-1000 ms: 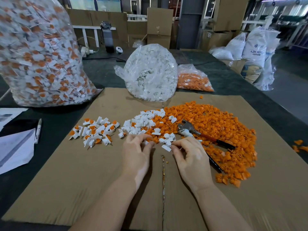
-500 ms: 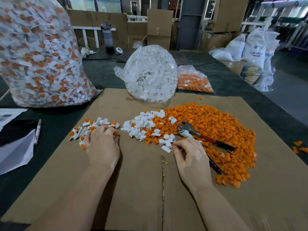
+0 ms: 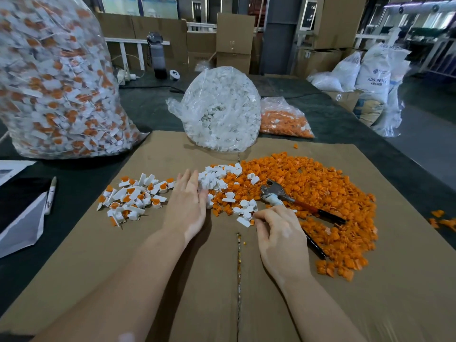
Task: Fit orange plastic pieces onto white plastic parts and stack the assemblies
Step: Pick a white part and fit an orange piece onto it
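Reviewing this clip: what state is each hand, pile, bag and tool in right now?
Left hand: fingers straight, reaching the loose white plastic parts.
Right hand: fingers curled, contents hidden.
Orange plastic pieces: spread heap.
Assembled white-and-orange pile: loose, unstacked.
Metal pliers: lying idle on heap.

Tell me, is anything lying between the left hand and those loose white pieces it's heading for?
Nothing visible. The left hand lies open, its fingertips already at the edge of the white pieces, with only bare cardboard beneath.
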Available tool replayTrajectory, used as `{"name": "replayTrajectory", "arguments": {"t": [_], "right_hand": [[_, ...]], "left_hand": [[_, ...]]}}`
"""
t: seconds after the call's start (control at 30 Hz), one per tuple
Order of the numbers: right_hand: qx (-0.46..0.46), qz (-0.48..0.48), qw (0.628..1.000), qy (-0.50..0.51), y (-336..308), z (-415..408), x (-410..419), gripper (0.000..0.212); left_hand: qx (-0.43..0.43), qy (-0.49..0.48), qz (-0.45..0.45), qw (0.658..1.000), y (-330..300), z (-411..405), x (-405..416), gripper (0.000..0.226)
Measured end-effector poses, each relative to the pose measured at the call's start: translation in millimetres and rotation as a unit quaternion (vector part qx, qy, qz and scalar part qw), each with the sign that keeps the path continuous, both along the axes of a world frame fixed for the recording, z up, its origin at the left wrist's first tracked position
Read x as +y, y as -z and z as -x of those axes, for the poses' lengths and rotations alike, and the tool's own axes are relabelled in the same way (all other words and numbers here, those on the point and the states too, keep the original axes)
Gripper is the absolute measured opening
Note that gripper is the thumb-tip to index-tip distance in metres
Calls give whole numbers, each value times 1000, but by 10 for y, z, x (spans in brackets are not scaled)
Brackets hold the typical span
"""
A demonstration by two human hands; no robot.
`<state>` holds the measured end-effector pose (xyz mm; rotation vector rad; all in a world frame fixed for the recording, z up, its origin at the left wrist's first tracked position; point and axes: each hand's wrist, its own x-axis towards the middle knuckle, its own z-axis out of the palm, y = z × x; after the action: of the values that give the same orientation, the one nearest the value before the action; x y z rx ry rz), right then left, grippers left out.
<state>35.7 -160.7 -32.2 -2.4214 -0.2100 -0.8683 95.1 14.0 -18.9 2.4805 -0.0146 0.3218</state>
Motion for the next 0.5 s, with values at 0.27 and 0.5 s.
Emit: {"name": "replayTrajectory", "arguments": {"t": [0.27,0.5], "right_hand": [[20,25,999,-2,3,-7,4,6],[33,47,998,21,0,-4,24,14]], "left_hand": [[87,-6,-29,996,25,-102,-47,52],[30,28,-28,999,69,62,-192,43]]}}
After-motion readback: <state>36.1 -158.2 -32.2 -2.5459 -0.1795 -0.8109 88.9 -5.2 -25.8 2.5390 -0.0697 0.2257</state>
